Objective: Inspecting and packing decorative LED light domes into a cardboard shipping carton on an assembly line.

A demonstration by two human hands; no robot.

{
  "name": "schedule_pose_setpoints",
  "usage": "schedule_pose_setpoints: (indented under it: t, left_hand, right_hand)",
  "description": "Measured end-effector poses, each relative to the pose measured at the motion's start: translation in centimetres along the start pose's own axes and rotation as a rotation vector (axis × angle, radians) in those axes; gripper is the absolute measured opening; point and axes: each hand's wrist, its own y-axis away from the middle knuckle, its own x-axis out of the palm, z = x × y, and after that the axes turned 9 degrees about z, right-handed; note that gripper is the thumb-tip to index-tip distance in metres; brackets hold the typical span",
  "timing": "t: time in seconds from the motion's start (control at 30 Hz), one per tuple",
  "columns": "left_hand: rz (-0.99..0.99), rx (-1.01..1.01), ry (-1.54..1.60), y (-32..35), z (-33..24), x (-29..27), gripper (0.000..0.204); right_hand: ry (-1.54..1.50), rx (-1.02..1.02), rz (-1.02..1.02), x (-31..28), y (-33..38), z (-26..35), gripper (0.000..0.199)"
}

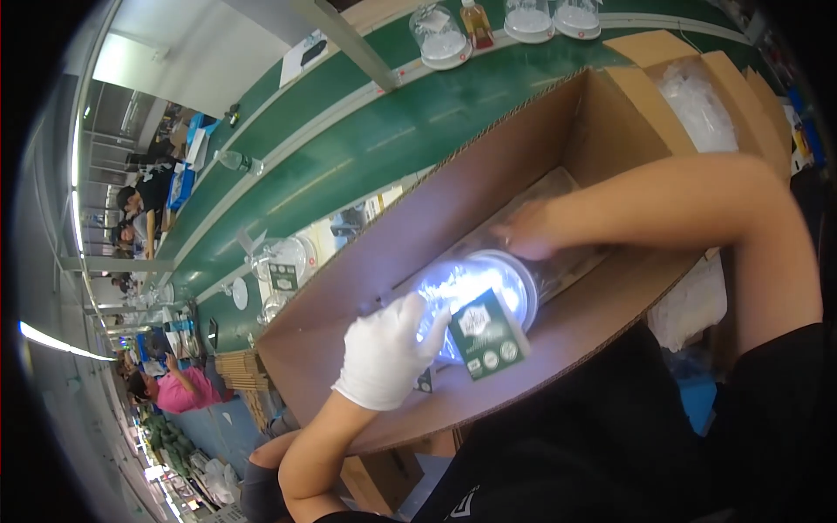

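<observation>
My left hand (384,353), in a white glove, is closed around one end of a brightly lit clear dome lamp (466,277) with a round pale base. A dark green printed card (488,336) hangs against the lamp, thumb close beside it. Both are inside a large open cardboard box (497,139). My bare right hand (530,228) reaches into the box just beyond the lamp's base, next to a clear plastic-looking packing piece (558,187). Motion smears its fingers, so whether it grips that piece is unclear.
Beyond the box runs a green workbench (349,139) with several glass domes (440,37), an amber bottle (477,23) and a lying clear bottle (238,162). Another carton (697,96) holding clear plastic bags stands at right. People work along the line, one in pink (187,388).
</observation>
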Motion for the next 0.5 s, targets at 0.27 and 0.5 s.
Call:
schedule_pose_setpoints:
  t: [0.27, 0.5]
  left_hand:
    - [0.039, 0.094, -0.137, -0.8, 1.0, 2.8, 0.033]
    - [0.053, 0.083, -0.17, -2.9, 1.2, 2.3, 0.032]
  right_hand:
    - [0.131, 0.054, -0.013, 2.4, -9.8, -0.8, 0.067]
    - [0.296, 0.421, 0.629, 0.9, -11.2, -4.0, 0.052]
